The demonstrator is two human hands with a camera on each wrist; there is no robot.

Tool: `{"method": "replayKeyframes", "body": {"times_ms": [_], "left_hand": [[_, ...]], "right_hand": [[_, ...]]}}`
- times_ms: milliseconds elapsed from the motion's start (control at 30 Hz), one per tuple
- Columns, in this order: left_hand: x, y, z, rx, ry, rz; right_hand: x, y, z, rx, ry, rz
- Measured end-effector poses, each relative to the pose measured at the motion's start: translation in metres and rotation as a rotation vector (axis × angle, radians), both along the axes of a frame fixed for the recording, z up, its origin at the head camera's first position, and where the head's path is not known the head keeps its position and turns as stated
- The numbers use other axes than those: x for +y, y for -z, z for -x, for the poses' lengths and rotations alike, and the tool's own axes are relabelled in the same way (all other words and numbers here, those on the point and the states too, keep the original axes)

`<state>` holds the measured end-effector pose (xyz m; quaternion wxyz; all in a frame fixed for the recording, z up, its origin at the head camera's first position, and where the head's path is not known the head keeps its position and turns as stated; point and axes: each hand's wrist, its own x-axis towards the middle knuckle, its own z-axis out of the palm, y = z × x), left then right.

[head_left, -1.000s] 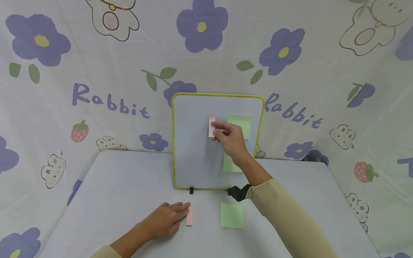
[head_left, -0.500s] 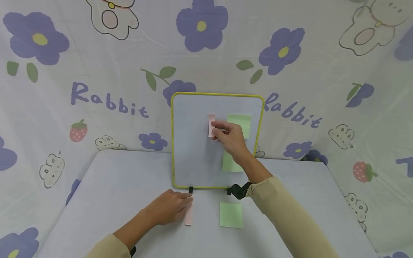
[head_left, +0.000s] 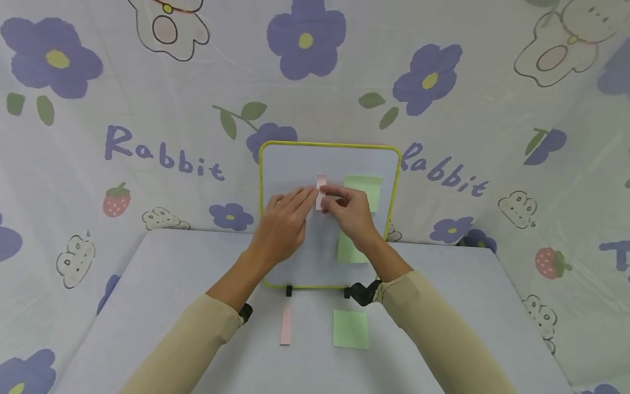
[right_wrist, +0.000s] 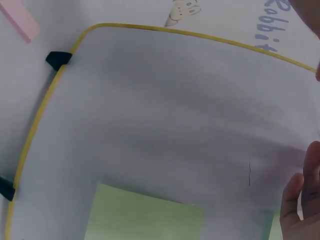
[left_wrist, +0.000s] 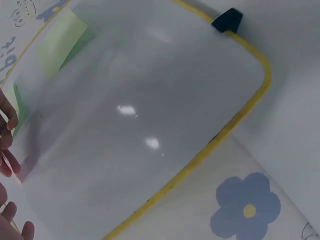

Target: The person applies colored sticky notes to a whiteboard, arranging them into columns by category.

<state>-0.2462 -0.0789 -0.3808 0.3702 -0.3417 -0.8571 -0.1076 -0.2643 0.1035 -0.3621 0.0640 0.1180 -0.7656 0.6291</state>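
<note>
A narrow pink sticky note (head_left: 321,180) stands upright on the whiteboard (head_left: 300,268). My right hand (head_left: 351,213) holds its right edge between thumb and index finger. From the left, my left hand (head_left: 283,224) reaches up with its fingers extended, fingertips right at the note's left edge. In the left wrist view, the pink note (left_wrist: 27,169) shows below the right hand's fingers (left_wrist: 7,112). Two green sticky notes hang on the board's right side: an upper one (head_left: 374,189) and a lower one (head_left: 349,253), both partly hidden by the right hand and wrist.
On the white table (head_left: 172,273) in front of the board lie a pink sticky pad (head_left: 285,328) and a green sticky pad (head_left: 351,329). Black feet (head_left: 289,291) support the board's lower edge. Behind it hangs a flower-printed cloth (head_left: 197,98).
My left hand has left the pink pad on the table and risen to the note on the board. The right hand stays at that note.
</note>
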Motion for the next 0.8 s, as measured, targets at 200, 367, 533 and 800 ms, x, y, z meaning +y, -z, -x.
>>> {"method": "replayKeyframes", "body": {"times_ms": [200, 367, 533, 800], "left_hand": [[0.001, -0.005, 0.019, 0.048, -0.100, 0.145], [-0.001, -0.005, 0.027, 0.050, -0.143, 0.209], [-0.001, -0.003, 0.029, 0.028, -0.157, 0.247], [0.002, -0.005, 0.029, 0.007, -0.161, 0.279]], "right_hand": [[-0.002, 0.000, -0.001, 0.061, -0.031, -0.016], [-0.004, -0.001, -0.001, 0.047, -0.029, -0.015], [-0.003, -0.002, -0.001, 0.000, -0.023, 0.003], [0.000, -0.001, 0.002, -0.014, -0.021, 0.015]]}}
